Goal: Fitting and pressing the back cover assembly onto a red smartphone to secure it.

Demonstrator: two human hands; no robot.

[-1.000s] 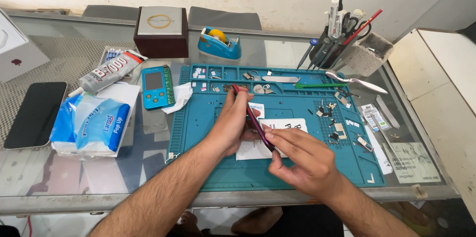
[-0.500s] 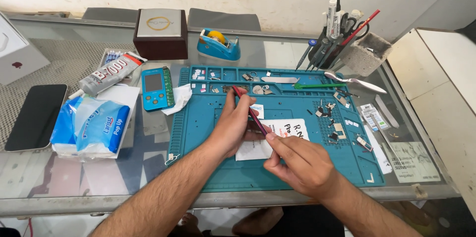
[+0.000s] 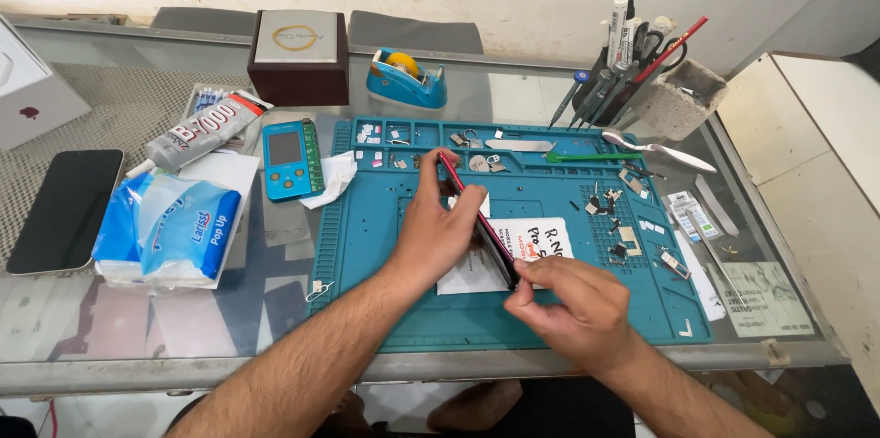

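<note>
Head view: your left hand (image 3: 440, 232) props a red-edged phone (image 3: 477, 218) on its long edge above the teal work mat (image 3: 367, 246), fingers closed along its upper side. Your right hand (image 3: 573, 305) pinches the phone's lower corner, thumb and forefinger shut on it. White printed paper (image 3: 541, 241) lies on the mat beneath. Small parts sit in the mat's top trays, with a green pry tool (image 3: 591, 158) and metal tweezers (image 3: 660, 150) near the far edge. On the glass bench (image 3: 275, 310) to your left rest a blue tester (image 3: 289, 159), a tissue pack (image 3: 174, 227), a glue tube (image 3: 202, 131) and a dark phone (image 3: 66, 209).
</note>
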